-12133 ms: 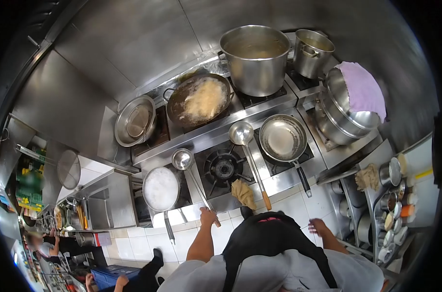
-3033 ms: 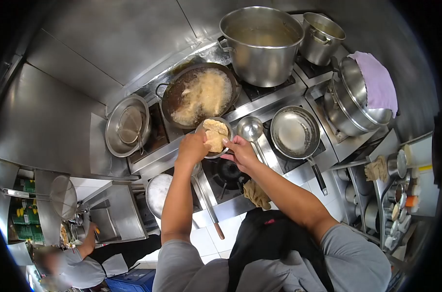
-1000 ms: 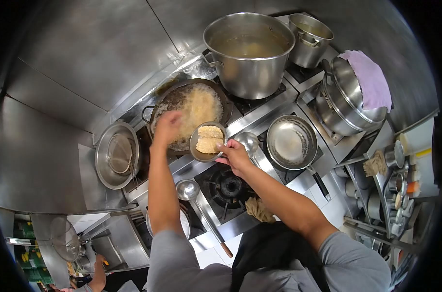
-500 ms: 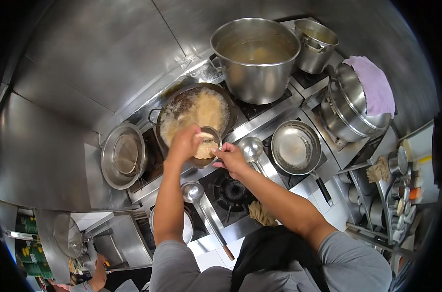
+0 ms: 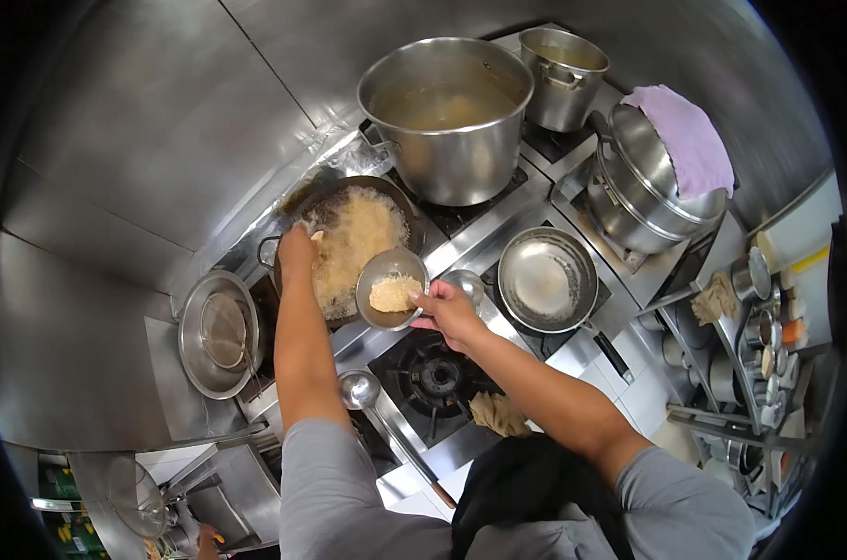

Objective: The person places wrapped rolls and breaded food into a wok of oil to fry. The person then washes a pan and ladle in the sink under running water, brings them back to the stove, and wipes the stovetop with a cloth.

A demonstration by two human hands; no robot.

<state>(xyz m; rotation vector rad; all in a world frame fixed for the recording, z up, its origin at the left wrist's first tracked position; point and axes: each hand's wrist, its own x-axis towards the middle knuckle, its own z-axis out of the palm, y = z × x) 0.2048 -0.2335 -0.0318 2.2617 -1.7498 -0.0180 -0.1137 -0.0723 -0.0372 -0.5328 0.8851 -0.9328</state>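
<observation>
My right hand [image 5: 448, 310] grips a small metal bowl [image 5: 369, 280] by its near right rim, thumb inside. A pale, crumb-coated piece of food [image 5: 395, 294] lies in the bowl, which is tilted beside the wok's near edge. Over the left part of the dark wok [image 5: 412, 207], my left hand [image 5: 298, 248] is closed, with a pale coated piece of food [image 5: 317, 236] showing at its fingers. Bubbling oil with golden foam [image 5: 360, 224] fills the wok. The fingertips of my left hand are partly hidden.
Right of the wok stand a large stockpot [image 5: 447, 159], a smaller pot [image 5: 562, 89] and a lidded pot [image 5: 652, 191] with a purple cloth. Nearer are a frying pan [image 5: 547, 280] and a ladle [image 5: 359, 390]. A strainer [image 5: 224, 329] rests in a basin [image 5: 192, 350] at left.
My left hand has moved away from the bowl, left over the wok, with a pale piece at its fingers. The bowl in my right hand shows more fully. The camera view has shifted slightly.
</observation>
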